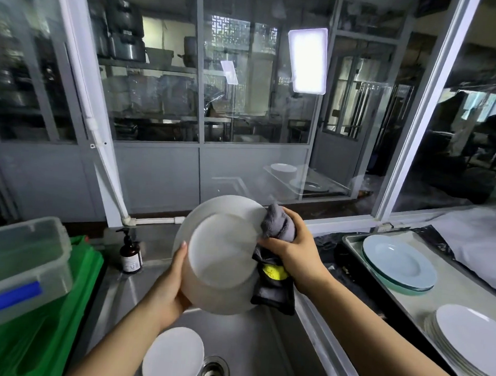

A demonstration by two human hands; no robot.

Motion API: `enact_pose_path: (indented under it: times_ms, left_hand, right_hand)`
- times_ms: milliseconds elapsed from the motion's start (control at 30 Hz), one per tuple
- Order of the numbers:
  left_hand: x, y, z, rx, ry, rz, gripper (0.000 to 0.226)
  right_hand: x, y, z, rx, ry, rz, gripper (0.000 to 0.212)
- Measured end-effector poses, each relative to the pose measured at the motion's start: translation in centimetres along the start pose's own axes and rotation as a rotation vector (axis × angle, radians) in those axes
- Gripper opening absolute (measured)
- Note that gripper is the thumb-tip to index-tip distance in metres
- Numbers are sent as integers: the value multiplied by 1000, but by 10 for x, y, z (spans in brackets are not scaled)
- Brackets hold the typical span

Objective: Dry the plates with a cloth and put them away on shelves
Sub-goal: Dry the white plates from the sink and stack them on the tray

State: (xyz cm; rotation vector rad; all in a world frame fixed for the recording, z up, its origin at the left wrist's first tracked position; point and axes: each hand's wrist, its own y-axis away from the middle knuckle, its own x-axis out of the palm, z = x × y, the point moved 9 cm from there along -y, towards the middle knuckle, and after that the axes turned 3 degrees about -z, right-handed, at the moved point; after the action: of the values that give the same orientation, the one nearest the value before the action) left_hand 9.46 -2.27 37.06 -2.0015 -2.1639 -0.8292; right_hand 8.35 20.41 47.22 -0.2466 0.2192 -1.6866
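Over the steel sink I hold a white plate tilted, its underside facing me. My left hand grips its lower left rim, thumb on the back. My right hand grips a grey cloth bunched against the plate's right rim; the cloth's dark tail with a yellow label hangs below. Another white plate lies in the sink beside the drain.
On the right a tray carries a pale blue rimmed plate and a stack of white plates. A soap bottle, a green bag and a clear lidded box stand on the left. Glass windows rise behind.
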Motion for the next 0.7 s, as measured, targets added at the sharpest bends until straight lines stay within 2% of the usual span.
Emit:
enact_pose_path:
  times_ms: [100, 200, 300, 367, 433, 500, 567, 600, 667, 700]
  left_hand:
    - [-5, -6, 10, -5, -70, -46, 61]
    - [-8, -8, 20, -33, -181, -87, 58]
    - [-7, -7, 33, -140, -354, -69, 69]
    - [3, -4, 42, -236, -285, 13, 88]
    - [23, 2, 46, -330, -144, 188, 100]
    - [30, 10, 46, -370, -90, 254, 91]
    - [26, 10, 48, -357, -64, 243, 60]
    - [23, 11, 50, -342, -55, 238, 53]
    - [14, 11, 56, -335, -28, 229, 58]
    - [10, 13, 59, -351, -16, 226, 49]
  right_hand:
    - [1, 10, 6, -60, 18, -7, 62]
    - [1, 21, 16, -179, 151, -15, 64]
    - [15, 39, 26, -341, 483, 39, 65]
    - [34, 56, 23, -505, 808, 156, 69]
    - [50, 75, 11, -670, 1025, 266, 71]
    - [56, 91, 0, -744, 1082, 318, 68]
    - [58, 104, -8, -773, 1074, 351, 63]
    - [59, 110, -12, -772, 1050, 387, 62]
    - [59, 117, -21, -672, 931, 475, 65]
    - [56, 117, -25, -580, 853, 509, 68]
